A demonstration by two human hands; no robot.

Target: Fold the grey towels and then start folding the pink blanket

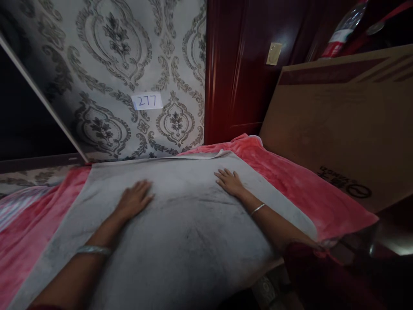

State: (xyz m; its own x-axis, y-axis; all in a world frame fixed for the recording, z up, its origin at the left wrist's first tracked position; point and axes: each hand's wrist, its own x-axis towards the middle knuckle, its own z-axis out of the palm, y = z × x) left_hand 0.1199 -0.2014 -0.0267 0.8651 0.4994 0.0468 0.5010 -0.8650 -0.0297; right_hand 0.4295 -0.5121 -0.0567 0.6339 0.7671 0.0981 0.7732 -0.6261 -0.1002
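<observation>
In front of you, a gray cloth [190, 241] lies spread over a pink blanket [277, 176], darker and shadowed toward your body and paler toward the wall. Shallow creases and faint dark marks run across its middle, and its far edge lifts in a small curl on the right, while the blanket shows along both sides. Your two hands are well apart, both palm down and gripping nothing. Your left hand [134, 199] is blurred, its fingers extended and the thumb held out; you have it at the cloth's surface, though the blur hides whether it presses. Your right hand [230, 182], a little farther forward, rests flat on the cloth with its fingers slightly spread. Beyond the cloth's far edge stands the patterned wall [112, 77].
</observation>
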